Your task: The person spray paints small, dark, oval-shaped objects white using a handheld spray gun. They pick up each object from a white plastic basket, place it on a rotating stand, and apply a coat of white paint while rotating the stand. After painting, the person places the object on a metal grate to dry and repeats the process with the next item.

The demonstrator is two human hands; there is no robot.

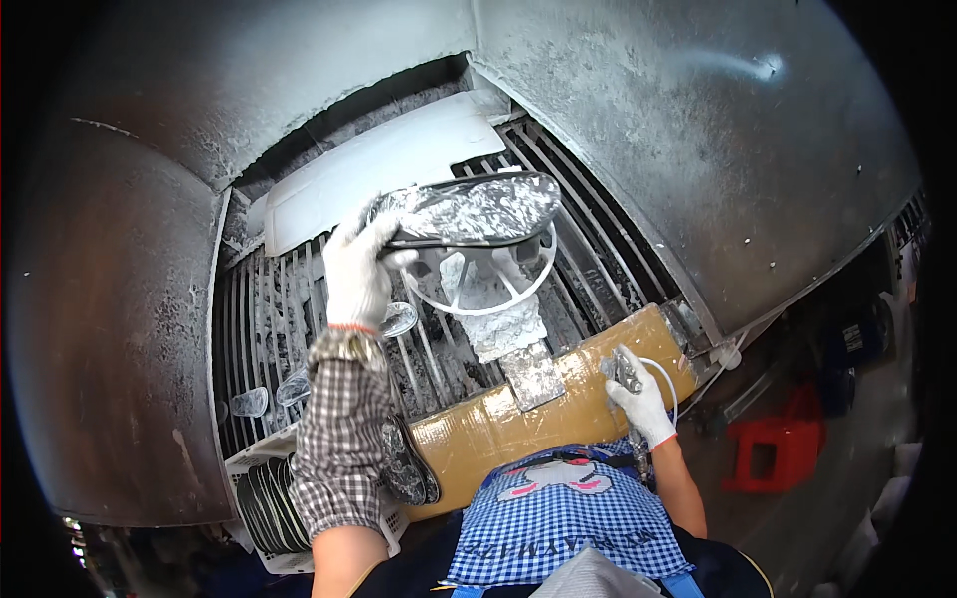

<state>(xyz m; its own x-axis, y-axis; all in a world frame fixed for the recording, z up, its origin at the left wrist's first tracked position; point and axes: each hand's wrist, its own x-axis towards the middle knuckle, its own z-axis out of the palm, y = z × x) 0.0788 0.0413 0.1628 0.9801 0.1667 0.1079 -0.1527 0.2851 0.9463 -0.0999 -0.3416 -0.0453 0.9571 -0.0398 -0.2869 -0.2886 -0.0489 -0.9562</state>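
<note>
Well apart, the left hand (pixel 357 274) grips the left end of a white-flecked sole (pixel 488 207) above the white ring (pixel 518 298), while the right hand (pixel 643 407) clasps a metal tool (pixel 626 371) over the brown ledge (pixel 478 434).

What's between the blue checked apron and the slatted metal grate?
A long, shiny tan barrier lies between the apron and grate, in the head view.

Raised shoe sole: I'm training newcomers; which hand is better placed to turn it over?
Likely the left hand: it grips the raised shoe sole, while the right hand holds a metal hand tool away from it.
</note>
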